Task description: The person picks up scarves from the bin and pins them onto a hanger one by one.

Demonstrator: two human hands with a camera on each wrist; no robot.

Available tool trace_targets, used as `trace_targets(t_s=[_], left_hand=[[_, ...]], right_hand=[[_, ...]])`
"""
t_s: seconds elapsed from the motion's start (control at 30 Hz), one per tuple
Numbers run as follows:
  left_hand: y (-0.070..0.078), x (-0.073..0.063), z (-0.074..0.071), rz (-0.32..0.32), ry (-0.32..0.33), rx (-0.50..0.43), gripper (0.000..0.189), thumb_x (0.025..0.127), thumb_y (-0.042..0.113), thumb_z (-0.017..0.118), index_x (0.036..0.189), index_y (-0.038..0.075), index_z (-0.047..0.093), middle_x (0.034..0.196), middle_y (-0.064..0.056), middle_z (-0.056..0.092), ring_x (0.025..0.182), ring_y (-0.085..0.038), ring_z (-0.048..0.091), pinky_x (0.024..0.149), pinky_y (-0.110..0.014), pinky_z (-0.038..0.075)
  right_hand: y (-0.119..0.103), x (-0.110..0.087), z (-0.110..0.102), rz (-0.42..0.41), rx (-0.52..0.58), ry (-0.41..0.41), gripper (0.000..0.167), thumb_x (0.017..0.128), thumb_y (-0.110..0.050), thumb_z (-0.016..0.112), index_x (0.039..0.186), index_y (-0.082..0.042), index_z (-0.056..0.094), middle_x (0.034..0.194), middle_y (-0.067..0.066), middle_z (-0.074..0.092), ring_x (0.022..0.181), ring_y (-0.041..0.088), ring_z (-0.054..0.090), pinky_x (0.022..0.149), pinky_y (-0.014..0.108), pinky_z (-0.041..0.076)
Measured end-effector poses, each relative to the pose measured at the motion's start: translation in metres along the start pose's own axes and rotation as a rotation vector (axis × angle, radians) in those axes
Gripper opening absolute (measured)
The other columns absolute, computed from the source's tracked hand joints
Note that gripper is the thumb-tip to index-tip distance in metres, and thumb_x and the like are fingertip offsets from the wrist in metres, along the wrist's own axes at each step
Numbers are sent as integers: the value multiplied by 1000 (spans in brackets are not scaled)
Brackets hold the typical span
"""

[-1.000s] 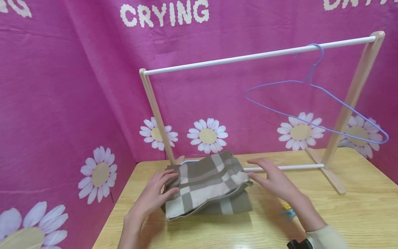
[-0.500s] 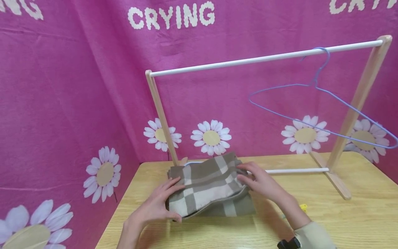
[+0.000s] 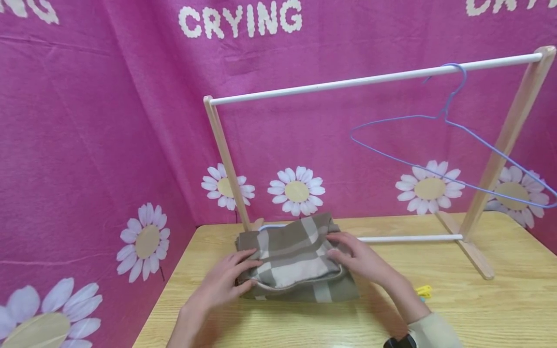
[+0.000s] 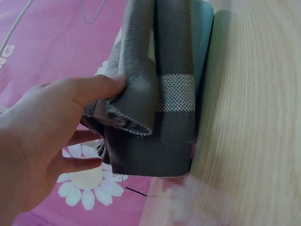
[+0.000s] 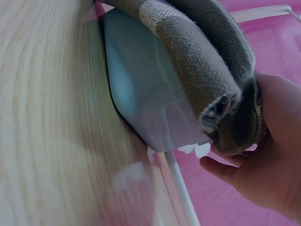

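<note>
A wooden table (image 3: 457, 314) bears a rack (image 3: 512, 130) with a blue hanger (image 3: 446, 110) on its top bar (image 3: 374, 79) and, near the left post (image 3: 228, 164), a teal container (image 5: 136, 84) with a folded checked cloth (image 3: 296, 263) over it. The left hand (image 3: 222, 280) pinches the cloth's left end, the right hand (image 3: 363, 258) its right end; a yellow clip (image 3: 424, 291) lies near the right forearm (image 3: 402, 292).

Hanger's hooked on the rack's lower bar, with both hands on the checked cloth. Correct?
Wrong bar: the head view shows the hanger hooked over the upper bar. Left hand and right hand are on the checked cloth, as you say.
</note>
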State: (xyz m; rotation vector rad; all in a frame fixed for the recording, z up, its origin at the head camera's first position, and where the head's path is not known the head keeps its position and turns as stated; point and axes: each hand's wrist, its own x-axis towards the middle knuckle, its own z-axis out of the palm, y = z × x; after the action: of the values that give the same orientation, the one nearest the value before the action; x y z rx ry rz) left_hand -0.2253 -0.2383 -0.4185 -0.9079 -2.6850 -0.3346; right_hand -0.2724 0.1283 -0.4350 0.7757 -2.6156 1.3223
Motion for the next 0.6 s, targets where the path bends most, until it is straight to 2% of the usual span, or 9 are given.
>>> trace_targets(t_s=[0.03,0.13,0.23,0.3,0.43,0.6], left_hand=[[0,1,0,6,1,18,56,81,36,82,132,23,64,147,-6,52,130,-31,53,103,-52,46],[-2,1,1,12,-56,33,77,72,40,88,140,23,56,152,-7,44,133,-34,48,105,-55,43],[-4,0,4,32,-75,54,87,68,37,91,144,23,51,155,-8,39,135,-36,44,106,-57,41],[-5,-1,6,64,-22,102,79,71,31,89,141,22,54,150,-8,45,131,-34,48,102,-54,45],[-8,1,9,157,149,198,58,71,25,80,127,19,67,133,-6,61,117,-27,59,91,-46,52],[-7,10,11,252,312,196,35,73,19,71,107,15,74,113,-4,70,102,-22,67,84,-41,56]], right_hand=[[1,0,1,8,19,3,53,96,-36,64,140,-9,53,142,17,54,132,41,50,108,61,38],[3,-1,2,35,60,6,57,95,-38,65,142,-10,50,145,18,51,134,41,46,110,62,35],[4,0,3,47,81,-1,59,95,-39,65,144,-11,49,146,17,49,136,41,45,111,62,34],[4,1,3,55,88,-8,59,94,-40,66,144,-13,49,147,17,48,137,40,44,111,61,34],[5,2,3,51,101,-23,59,95,-40,65,145,-14,48,149,16,46,138,40,42,111,62,34],[8,-1,-1,54,114,-22,57,96,-38,64,144,-14,48,149,16,45,138,39,42,110,61,36]])
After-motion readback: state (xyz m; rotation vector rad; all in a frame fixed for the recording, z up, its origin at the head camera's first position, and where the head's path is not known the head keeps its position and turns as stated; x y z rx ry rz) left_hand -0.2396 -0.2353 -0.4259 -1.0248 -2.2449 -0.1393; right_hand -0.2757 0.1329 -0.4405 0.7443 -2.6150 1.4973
